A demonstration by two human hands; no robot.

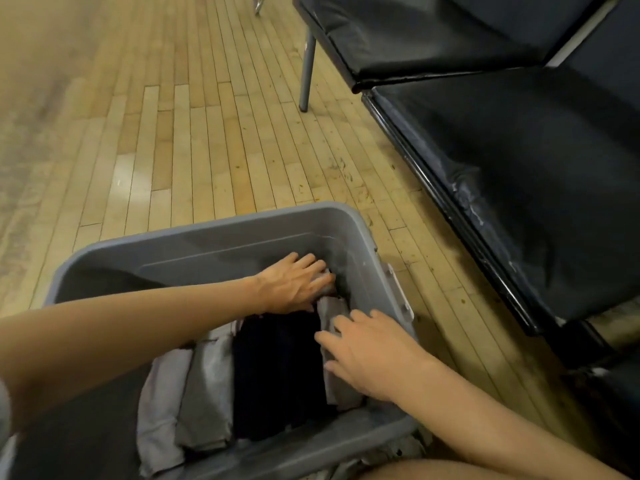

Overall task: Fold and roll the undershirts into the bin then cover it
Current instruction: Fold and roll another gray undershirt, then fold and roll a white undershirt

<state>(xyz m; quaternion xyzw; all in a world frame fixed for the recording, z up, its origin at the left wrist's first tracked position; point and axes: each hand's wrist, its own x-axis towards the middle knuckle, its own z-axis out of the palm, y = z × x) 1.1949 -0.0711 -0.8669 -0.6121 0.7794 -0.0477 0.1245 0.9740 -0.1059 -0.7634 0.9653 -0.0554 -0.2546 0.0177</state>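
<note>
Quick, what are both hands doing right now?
Left hand: open, fingers pressing a grey rolled undershirt in the bin.
Right hand: open, resting on the same roll.

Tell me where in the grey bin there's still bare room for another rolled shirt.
Free: the grey plastic bin floor along its far wall and left side, beyond the left hand. Crowded: the near right, where rolled grey and dark undershirts sit packed under the right hand.

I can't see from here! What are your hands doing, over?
Left hand and right hand pressing a grey undershirt into the bin. Rolled shirts lined up inside. No lid seen.
</note>
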